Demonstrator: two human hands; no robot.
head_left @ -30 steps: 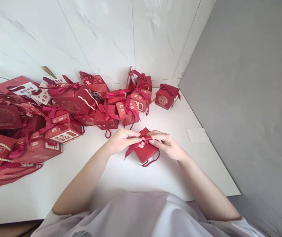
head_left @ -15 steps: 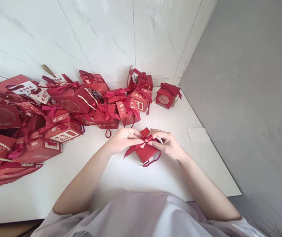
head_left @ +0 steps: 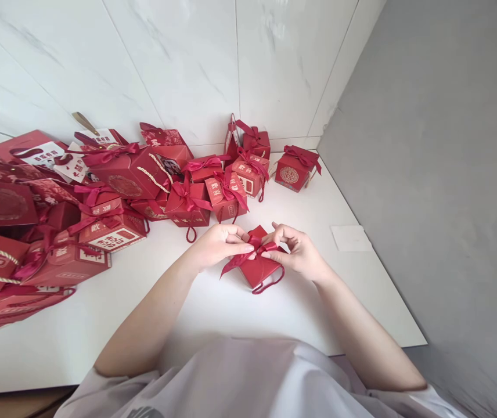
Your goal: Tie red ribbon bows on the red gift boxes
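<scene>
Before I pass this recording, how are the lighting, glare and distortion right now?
Head view: soft, diffuse light; pale sheen on the glossy white marbled wall tiles; darkening at the upper right corner, over the grey wall; wide-angle stretch towards the left edge; small red cardboard box below centre fairly sharp.

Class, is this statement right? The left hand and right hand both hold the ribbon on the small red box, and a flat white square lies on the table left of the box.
Not quite: the head view shows the flat white square on the table right of the small red box, not left. The left hand and right hand do both hold the ribbon.
</scene>
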